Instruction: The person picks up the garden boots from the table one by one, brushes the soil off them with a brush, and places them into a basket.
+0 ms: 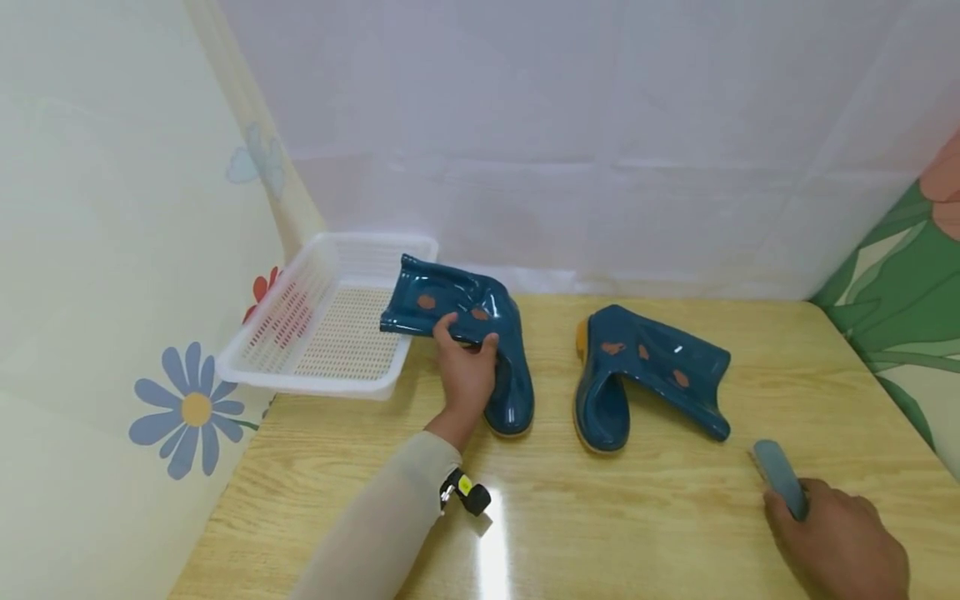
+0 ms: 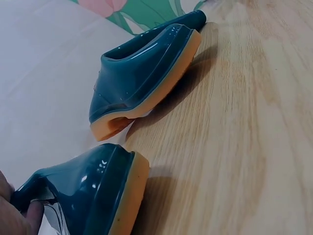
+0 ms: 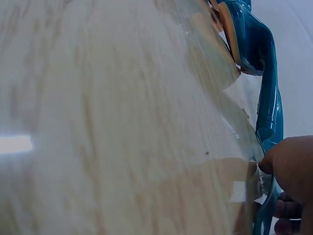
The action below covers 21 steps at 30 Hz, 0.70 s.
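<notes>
My left hand (image 1: 467, 375) pinches the edge of the shaft of a dark teal rain boot (image 1: 512, 392). That boot's flattened shaft points left and overlaps the basket's right side in the head view; two brown patches mark it. In the left wrist view its pale orange sole (image 2: 131, 196) shows at the side. A second, matching boot (image 1: 660, 354) lies to the right with its shaft toward the right and several brown patches on it. Close to the table at front right, my right hand (image 1: 840, 537) grips a blue-grey brush (image 1: 780, 477) with short bristles on its left side.
A white plastic mesh basket (image 1: 307, 383) stands at the back left, against the flower-printed wall. The wood-grain table (image 1: 600, 525) reaches back to a white sheet (image 1: 555, 167). Leafy printed panels (image 1: 911, 308) bound the right side.
</notes>
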Tool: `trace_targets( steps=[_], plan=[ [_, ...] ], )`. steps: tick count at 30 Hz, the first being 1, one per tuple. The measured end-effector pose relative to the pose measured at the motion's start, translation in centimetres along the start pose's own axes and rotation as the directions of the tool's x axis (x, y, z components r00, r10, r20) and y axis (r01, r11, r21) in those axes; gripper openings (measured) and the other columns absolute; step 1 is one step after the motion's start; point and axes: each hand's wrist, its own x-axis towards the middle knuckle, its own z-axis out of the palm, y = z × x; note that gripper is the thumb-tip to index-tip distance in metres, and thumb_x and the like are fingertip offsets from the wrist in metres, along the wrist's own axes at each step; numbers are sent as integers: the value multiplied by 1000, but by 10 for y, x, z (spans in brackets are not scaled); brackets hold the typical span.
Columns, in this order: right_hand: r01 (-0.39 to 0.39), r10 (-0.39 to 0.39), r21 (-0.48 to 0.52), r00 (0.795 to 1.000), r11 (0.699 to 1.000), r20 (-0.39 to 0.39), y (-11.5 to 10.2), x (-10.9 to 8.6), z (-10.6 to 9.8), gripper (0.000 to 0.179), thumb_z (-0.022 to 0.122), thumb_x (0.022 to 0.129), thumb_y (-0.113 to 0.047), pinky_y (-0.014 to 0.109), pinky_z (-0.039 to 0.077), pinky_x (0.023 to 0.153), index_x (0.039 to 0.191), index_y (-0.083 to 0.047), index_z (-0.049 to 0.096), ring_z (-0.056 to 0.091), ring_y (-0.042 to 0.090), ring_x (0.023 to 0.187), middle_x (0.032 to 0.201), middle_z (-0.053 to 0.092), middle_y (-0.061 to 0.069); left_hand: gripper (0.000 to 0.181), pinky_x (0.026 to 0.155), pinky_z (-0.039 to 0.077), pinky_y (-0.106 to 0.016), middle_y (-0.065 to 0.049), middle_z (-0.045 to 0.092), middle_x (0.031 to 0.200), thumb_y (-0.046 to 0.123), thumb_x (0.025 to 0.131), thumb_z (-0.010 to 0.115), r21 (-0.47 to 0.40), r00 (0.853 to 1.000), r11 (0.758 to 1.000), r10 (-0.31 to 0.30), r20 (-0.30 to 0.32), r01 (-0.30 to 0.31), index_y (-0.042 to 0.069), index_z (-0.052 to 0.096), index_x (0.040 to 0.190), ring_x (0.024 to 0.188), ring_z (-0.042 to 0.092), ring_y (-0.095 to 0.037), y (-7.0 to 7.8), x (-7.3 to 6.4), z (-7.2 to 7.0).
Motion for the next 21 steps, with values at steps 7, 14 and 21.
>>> trace_targets(
  steps=[7,14,21],
  plan=[
    [10,-10,10,1000,1000,-24,2,0,-1,80,62,95,-57,49,51,57,121,18,57,62,37,78,86,66,23,65,74,55,-43,-15,65,100,10,94,73,14,997,997,75,16,-75,19,36,146,82,64,-27,3,-3,-7],
    [3,-1,33,998,999,-60,4,0,-3,79,62,95,-56,48,50,56,122,18,56,62,37,79,87,65,24,61,68,56,-39,-15,65,94,0,92,69,30,967,969,240,81,-243,17,41,145,77,63,-25,4,-9,-16],
    [21,-13,73,993,997,-114,3,-2,-6,76,64,95,-53,50,49,59,126,16,55,61,43,86,97,65,30,56,53,51,-32,-6,58,76,2,96,66,71,921,936,323,217,-344,19,45,145,62,56,-16,8,-16,-30]
  ],
)
